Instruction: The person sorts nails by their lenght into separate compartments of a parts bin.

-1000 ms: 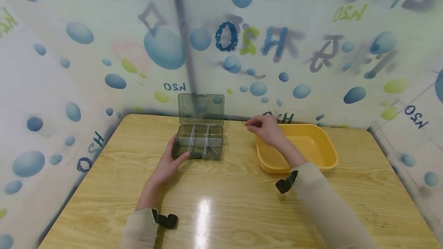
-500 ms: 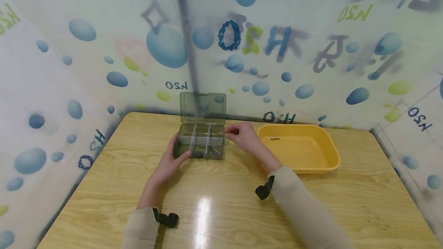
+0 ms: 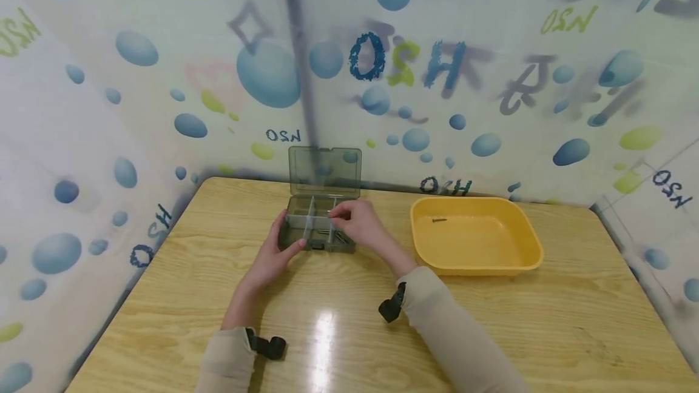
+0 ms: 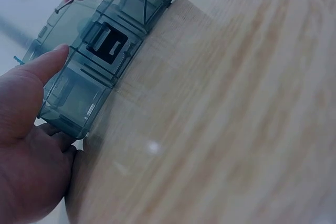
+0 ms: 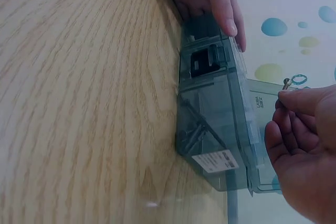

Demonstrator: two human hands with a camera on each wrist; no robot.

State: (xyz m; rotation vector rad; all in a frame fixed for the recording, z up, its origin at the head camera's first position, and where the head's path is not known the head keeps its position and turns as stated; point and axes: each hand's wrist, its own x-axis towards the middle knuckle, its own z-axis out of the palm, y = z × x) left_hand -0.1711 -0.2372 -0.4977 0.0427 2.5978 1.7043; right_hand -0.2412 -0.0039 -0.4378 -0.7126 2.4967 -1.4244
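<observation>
A grey-green clear compartment box [image 3: 295, 240] stands on the table with its lid [image 3: 324, 168] raised at the back. My left hand [image 3: 275, 255] grips the box's left end, its thumb over the front edge. Above the dividers, my right hand [image 3: 358, 223] pinches a small screw [image 5: 286, 83] between thumb and fingertips. In the right wrist view its round head sticks out past the fingers. Several screws [image 5: 195, 132] lie in the front right part of the box. The right hand hides some of the back compartments in the head view.
A yellow tray [image 3: 480, 270] stands to the right, with a single screw [image 3: 439, 220] lying in it. Behind the wooden table [image 3: 338, 332] rises a wall covering [image 3: 464, 11] printed with bubbles. A label [image 5: 215, 161] is on the box's side.
My right hand has moved left from above the tray's near-left edge to over the box, carrying the pinched screw. My left hand keeps its hold on the box.
</observation>
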